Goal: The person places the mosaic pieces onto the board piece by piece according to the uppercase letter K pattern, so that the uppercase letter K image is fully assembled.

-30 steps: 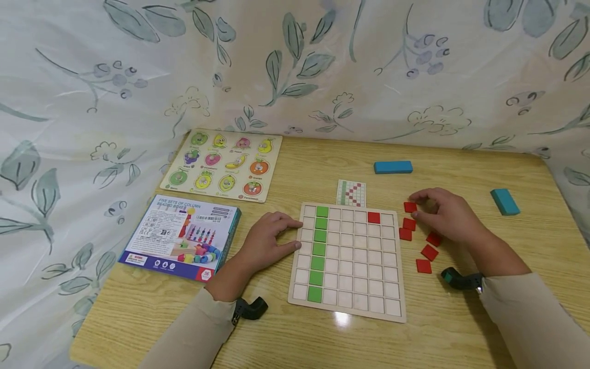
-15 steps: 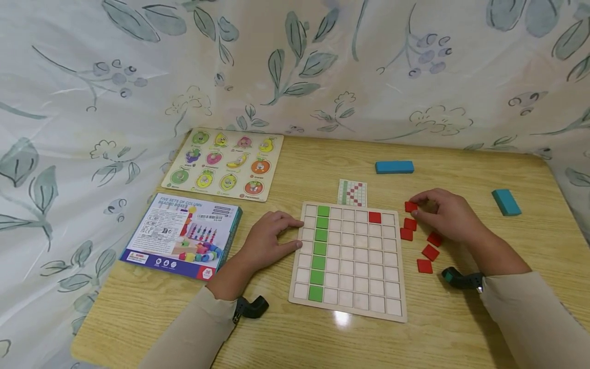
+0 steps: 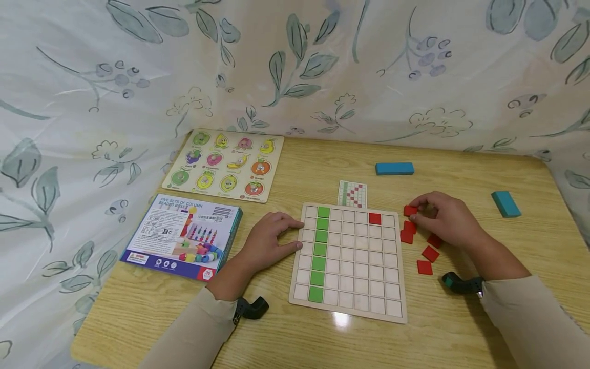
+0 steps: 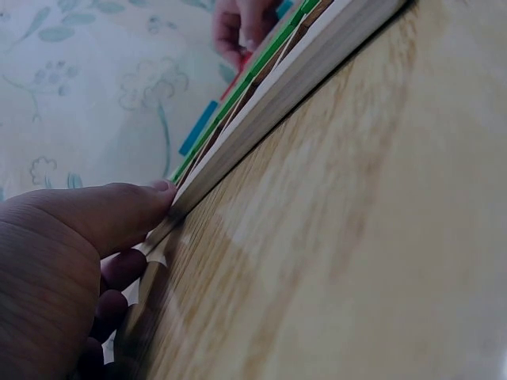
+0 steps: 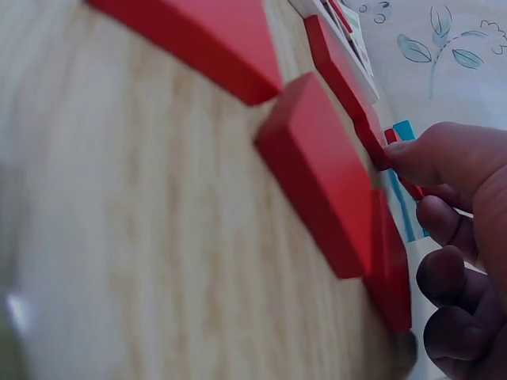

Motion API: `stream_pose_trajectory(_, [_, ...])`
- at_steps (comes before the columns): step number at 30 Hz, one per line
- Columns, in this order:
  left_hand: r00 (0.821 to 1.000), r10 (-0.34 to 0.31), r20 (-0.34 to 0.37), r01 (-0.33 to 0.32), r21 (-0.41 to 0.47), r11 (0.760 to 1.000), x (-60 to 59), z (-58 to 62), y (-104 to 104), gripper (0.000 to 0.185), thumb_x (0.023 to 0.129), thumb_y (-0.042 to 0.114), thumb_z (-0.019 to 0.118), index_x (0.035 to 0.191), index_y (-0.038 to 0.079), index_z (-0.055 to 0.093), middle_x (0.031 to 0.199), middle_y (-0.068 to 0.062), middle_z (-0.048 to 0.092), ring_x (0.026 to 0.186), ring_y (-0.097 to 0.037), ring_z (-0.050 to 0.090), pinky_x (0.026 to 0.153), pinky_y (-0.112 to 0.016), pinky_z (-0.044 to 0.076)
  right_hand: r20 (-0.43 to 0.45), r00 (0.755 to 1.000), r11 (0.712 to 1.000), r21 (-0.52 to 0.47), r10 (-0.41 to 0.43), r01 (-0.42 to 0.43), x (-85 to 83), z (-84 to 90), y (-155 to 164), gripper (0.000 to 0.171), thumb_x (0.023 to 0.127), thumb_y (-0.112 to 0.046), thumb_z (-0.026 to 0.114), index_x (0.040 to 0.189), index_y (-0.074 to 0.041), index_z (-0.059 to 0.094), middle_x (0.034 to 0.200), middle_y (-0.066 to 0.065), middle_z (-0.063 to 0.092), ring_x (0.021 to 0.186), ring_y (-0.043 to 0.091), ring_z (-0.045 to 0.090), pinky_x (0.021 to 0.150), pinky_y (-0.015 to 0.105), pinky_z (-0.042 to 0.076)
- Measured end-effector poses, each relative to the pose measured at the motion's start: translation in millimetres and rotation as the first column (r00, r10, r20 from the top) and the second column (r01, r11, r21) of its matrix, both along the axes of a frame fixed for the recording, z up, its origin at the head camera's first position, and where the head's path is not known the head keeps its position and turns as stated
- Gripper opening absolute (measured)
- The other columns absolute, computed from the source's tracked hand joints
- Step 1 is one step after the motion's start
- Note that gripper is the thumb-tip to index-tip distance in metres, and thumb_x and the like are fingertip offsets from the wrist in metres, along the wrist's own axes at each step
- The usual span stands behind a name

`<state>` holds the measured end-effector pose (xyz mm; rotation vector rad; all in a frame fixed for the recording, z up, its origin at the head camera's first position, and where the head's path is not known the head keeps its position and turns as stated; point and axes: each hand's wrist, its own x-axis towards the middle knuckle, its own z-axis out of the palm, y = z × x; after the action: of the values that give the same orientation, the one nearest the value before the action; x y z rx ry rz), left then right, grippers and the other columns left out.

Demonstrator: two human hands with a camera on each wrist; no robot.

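Red square tile, right of centre in the head view, sits pinched in my right hand; my left hand, fingers relaxed, rests against the wooden grid board at centre.

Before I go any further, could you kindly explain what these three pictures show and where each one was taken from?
No machine here: a person works with two bare hands. The wide picture comes from a camera on the head; the two close ones come from cameras strapped to each wrist. On the wooden table lies a grid board with a column of green tiles and one red tile. The left hand rests against the board's left edge. The right hand pinches a red tile from the loose red tiles beside the board. Also there: a pattern card, two blue blocks, a fruit puzzle and a toy box.
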<state>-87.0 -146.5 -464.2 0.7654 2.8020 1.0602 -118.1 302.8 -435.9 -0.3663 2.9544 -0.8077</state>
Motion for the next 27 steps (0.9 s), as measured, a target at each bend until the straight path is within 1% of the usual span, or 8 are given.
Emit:
stream_pose_trajectory(2, [1.000,0.001,0.000,-0.001,-0.002,1.000,0.1,-0.2,-0.2,0.043,0.092,0.032,0.086,0.132,0.019,0.076,0.126,0.001,0.068,0.116,-0.022,0.059,0.098,-0.045,0.051,-0.002,1.000,1.000,0.003,-0.002,0.002,0.0,0.9,0.4,0.031,0.095,-0.019,0.083,0.122,-0.008,0.071,0.113,0.012,0.066,0.087,0.028,0.055,0.066,0.031,0.049])
stream_pose_trajectory(6, [1.000,0.000,-0.003,0.000,-0.001,1.000,0.0,-0.8,-0.6,0.043,0.092,0.033,0.086,0.132,0.019,0.076,0.126,0.001,0.068,0.116,-0.022,0.059,0.099,-0.045,0.051,-0.001,1.000,1.000,-0.003,-0.002,0.002,0.2,3.7,-0.2,0.032,0.095,-0.021,0.084,0.121,-0.010,0.071,0.113,0.012,0.066,0.082,0.026,0.054,0.059,0.030,0.047])
stream_pose_trajectory(16, [1.000,-0.002,-0.004,0.002,0.001,1.000,0.4,-1.3,-1.0,0.043,0.092,0.033,0.086,0.132,0.020,0.076,0.126,0.001,0.069,0.115,-0.022,0.059,0.098,-0.046,0.051,-0.019,0.999,0.999,-0.032,0.026,-0.026,5.0,9.2,-8.2,0.030,0.094,-0.018,0.083,0.120,-0.010,0.071,0.113,0.011,0.066,0.072,0.022,0.052,0.052,0.029,0.045])
stream_pose_trajectory(19, [1.000,-0.002,-0.002,0.002,-0.001,1.000,0.2,-1.1,-0.9,0.043,0.093,0.033,0.086,0.133,0.020,0.076,0.127,0.001,0.069,0.115,-0.022,0.059,0.098,-0.045,0.051,-0.024,0.999,0.998,-0.041,0.042,-0.043,7.4,10.5,-12.4,0.029,0.094,-0.018,0.083,0.120,-0.011,0.071,0.109,0.009,0.065,0.068,0.020,0.050,0.049,0.030,0.043])
stream_pose_trajectory(22, [1.000,-0.002,-0.001,0.002,-0.001,1.000,0.2,-0.8,-0.7,0.043,0.093,0.033,0.086,0.133,0.020,0.076,0.126,0.001,0.069,0.115,-0.022,0.059,0.098,-0.046,0.051,-0.034,0.998,0.997,-0.054,0.053,-0.055,9.8,13.2,-17.4,0.028,0.094,-0.016,0.083,0.118,-0.012,0.070,0.099,0.007,0.062,0.064,0.019,0.048,0.048,0.030,0.042])
stream_pose_trajectory(26, [1.000,-0.003,-0.006,0.003,-0.001,1.000,0.2,-0.9,-0.7,0.044,0.092,0.033,0.086,0.133,0.020,0.076,0.126,0.001,0.069,0.115,-0.022,0.059,0.098,-0.046,0.051,-0.045,0.996,0.995,-0.066,0.076,-0.079,11.8,16.9,-25.4,0.028,0.091,-0.012,0.084,0.116,-0.013,0.071,0.095,0.006,0.061,0.064,0.020,0.049,0.050,0.030,0.042])
stream_pose_trajectory(27, [1.000,-0.002,-0.006,0.002,-0.003,1.000,0.2,-1.2,-0.6,0.044,0.092,0.033,0.086,0.133,0.020,0.076,0.126,0.001,0.069,0.115,-0.022,0.059,0.098,-0.046,0.051,-0.041,0.996,0.994,-0.069,0.084,-0.087,12.2,17.6,-27.7,0.028,0.091,-0.012,0.085,0.116,-0.014,0.071,0.098,0.005,0.061,0.066,0.019,0.049,0.050,0.030,0.041])
